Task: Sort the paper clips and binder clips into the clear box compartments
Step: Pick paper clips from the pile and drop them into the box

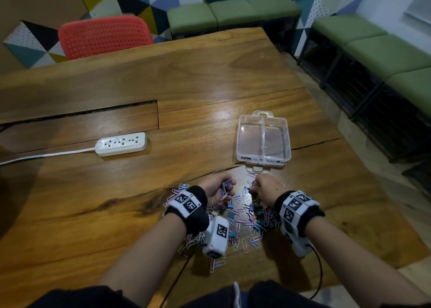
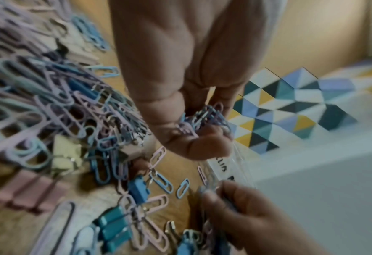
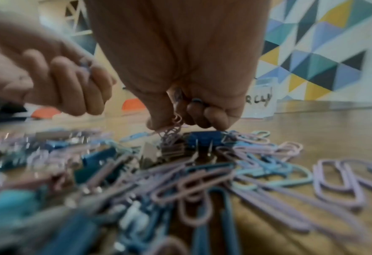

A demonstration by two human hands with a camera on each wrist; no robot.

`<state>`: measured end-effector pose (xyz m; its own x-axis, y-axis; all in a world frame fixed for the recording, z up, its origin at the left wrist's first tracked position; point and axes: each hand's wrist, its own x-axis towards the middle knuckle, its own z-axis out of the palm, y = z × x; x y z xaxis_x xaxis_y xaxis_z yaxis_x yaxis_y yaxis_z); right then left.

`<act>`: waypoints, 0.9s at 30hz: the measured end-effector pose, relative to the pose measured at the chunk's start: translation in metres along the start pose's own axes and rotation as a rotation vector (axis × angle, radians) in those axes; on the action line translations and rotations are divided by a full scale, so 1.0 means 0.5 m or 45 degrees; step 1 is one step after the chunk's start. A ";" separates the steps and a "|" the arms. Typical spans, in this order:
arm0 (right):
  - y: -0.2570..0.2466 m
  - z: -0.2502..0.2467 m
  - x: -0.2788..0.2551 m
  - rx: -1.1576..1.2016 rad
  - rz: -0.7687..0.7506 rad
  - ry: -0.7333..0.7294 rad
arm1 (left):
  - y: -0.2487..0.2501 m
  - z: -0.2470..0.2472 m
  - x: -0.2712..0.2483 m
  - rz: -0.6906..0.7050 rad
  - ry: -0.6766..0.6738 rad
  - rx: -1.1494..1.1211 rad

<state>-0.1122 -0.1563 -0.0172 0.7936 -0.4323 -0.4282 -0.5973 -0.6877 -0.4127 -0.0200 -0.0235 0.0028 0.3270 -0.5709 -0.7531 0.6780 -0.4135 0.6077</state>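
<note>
At the bottom center of the head view we see the pile of paper clips [image 1: 242, 223] and binder clips [image 1: 231, 206] spread on the wooden counter [image 1: 93, 202] between the 2 wrists. Just above it, our left hand [image 1: 218, 191] grasps a bunch of pastel paper clips in curled fingers. Our right hand [image 1: 265, 190] is clenched around a few clips, its fingertips [image 3: 219, 125] down on the pile, touching a blue binder clip [image 3: 204, 138]. Right of center, the clear box [image 1: 263, 139] lies open with 2 compartments. At the left sits a white power strip [image 1: 121, 143]; a red chair [image 1: 105, 37] stands at the upper left.
</note>
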 end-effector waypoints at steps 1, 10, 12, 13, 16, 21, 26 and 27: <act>0.006 0.000 -0.001 0.115 -0.024 0.028 | 0.001 0.009 -0.002 0.018 0.006 0.070; 0.026 -0.017 -0.033 1.227 0.022 -0.011 | -0.013 0.052 0.009 0.142 0.094 0.645; 0.024 -0.024 -0.040 1.524 0.064 -0.087 | -0.023 0.064 0.007 0.311 0.180 1.117; 0.026 -0.029 -0.045 1.632 0.078 -0.114 | -0.029 0.066 0.004 0.361 0.190 1.395; 0.033 -0.041 -0.057 1.676 0.149 -0.116 | -0.052 0.055 0.007 0.396 0.204 1.961; 0.055 -0.038 -0.074 1.698 0.297 -0.236 | -0.081 0.055 0.000 0.494 0.168 2.084; 0.072 -0.021 -0.108 1.169 0.296 -0.154 | -0.078 0.051 -0.019 0.472 0.145 1.991; 0.077 -0.015 -0.114 0.949 0.293 -0.105 | -0.074 0.048 -0.019 0.468 0.127 1.835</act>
<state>-0.1795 -0.1624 -0.0029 0.6465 -0.4516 -0.6149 -0.6894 -0.0005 -0.7244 -0.0641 -0.0197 -0.0064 0.4139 -0.7709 -0.4841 -0.6484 -0.6229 0.4376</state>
